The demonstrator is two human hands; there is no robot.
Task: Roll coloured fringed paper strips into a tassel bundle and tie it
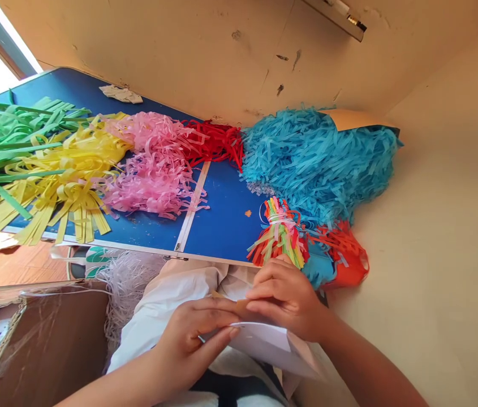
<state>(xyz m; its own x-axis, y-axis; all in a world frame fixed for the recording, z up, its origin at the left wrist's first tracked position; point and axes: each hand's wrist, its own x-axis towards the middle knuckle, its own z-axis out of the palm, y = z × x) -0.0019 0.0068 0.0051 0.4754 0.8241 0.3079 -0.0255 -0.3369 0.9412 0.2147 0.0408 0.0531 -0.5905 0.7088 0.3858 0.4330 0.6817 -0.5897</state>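
Paper held above the lap

The left hand grips its edge; the right hand pinches a tan piece beside it, near the bench. Light, even fingertip pressure should best avoid creasing.

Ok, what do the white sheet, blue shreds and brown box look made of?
White sheet: probably smooth paper or thin card, gently curved.
Blue shreds: likely matte tissue or crepe paper; thin, crinkled strips.
Brown box: apparently corrugated cardboard, slightly shiny; wavy edge.
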